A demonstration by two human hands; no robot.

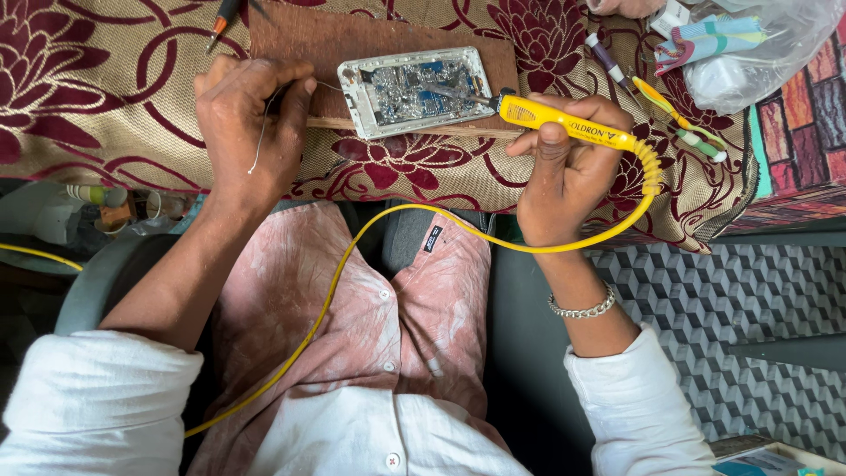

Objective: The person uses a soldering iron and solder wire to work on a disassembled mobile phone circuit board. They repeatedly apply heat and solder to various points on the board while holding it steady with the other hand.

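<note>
An opened phone (416,88) with its circuit board bare lies on a brown board (335,40) on the flowered cloth. My right hand (568,172) grips a yellow soldering iron (564,123), its metal tip resting on the phone's board. The iron's yellow cord (352,256) loops down across my lap. My left hand (251,123) rests on the cloth just left of the phone, pinching a thin solder wire (261,141) that reaches toward the phone's left edge.
A pen-like tool (222,19) lies at the top left. At the top right are a screwdriver (608,57), a striped tool (679,119) and a clear plastic bag (749,53). Clutter sits under the table at left (79,216).
</note>
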